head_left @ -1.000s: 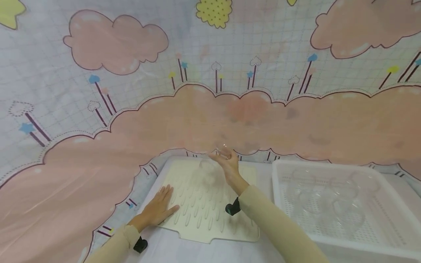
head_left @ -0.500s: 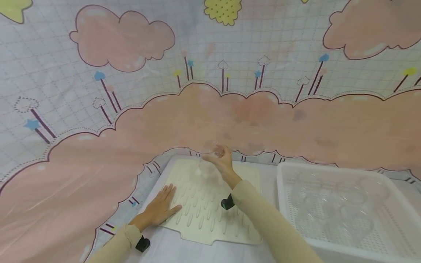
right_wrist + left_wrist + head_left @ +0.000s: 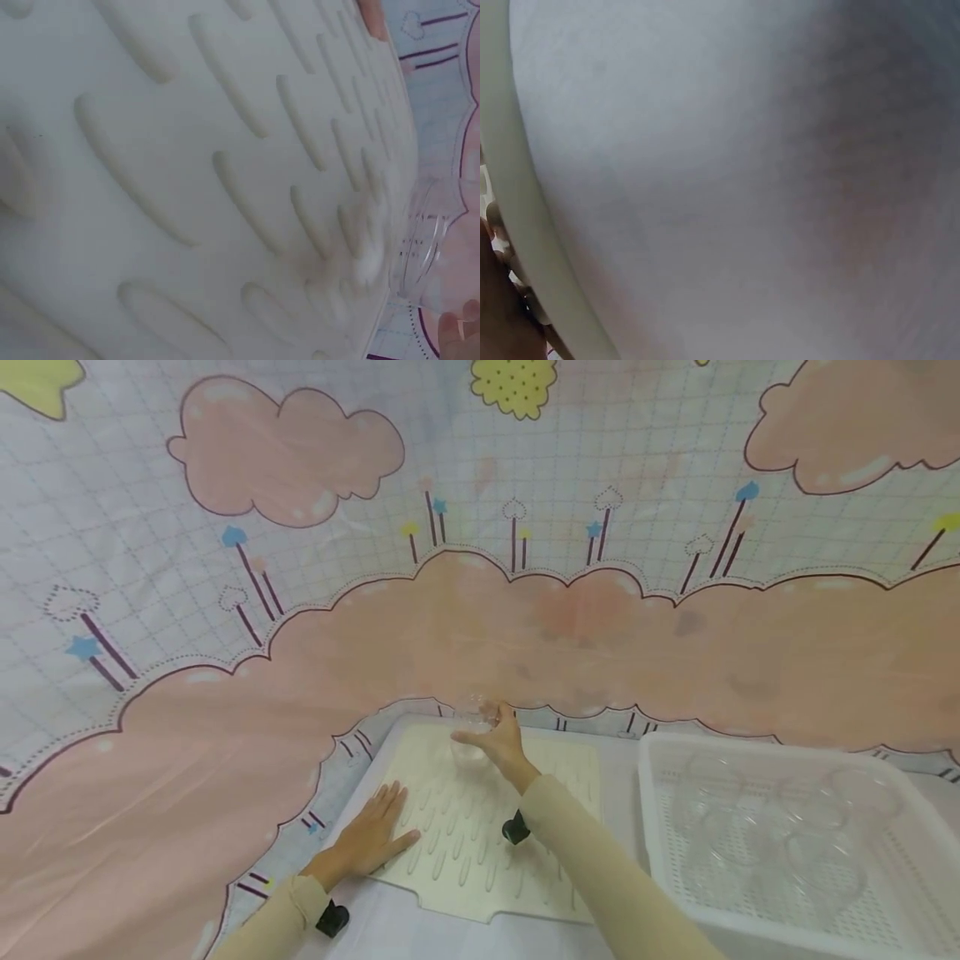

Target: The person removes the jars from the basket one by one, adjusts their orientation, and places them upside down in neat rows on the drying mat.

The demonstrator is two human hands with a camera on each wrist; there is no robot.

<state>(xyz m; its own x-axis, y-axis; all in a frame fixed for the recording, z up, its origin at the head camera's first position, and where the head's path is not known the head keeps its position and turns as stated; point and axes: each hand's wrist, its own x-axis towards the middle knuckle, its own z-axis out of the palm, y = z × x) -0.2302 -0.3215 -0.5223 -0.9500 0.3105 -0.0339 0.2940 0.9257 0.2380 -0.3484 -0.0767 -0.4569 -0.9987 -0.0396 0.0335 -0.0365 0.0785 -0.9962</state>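
My right hand (image 3: 501, 745) grips a clear cup (image 3: 472, 717) by its side, over the far left part of a cream draining board (image 3: 457, 827) with raised oval ridges. Whether the cup's base touches the board I cannot tell. In the right wrist view the same cup (image 3: 433, 251) shows past the board's edge, fingertips (image 3: 459, 330) against it. My left hand (image 3: 367, 837) rests with fingers spread on the board's left edge. The left wrist view mostly holds pale blurred cloth beside the board's rim (image 3: 510, 150).
To the right of the board stands a white perforated plastic basket (image 3: 649, 827) with several clear cups (image 3: 727, 833) inside. A white cloth (image 3: 405, 935) covers the table. Behind rises a curtain (image 3: 585, 643) printed with clouds.
My right hand has shifted left and slightly lower, bringing the cup with it. My left hand stays on the board's edge. The view has turned slightly left.
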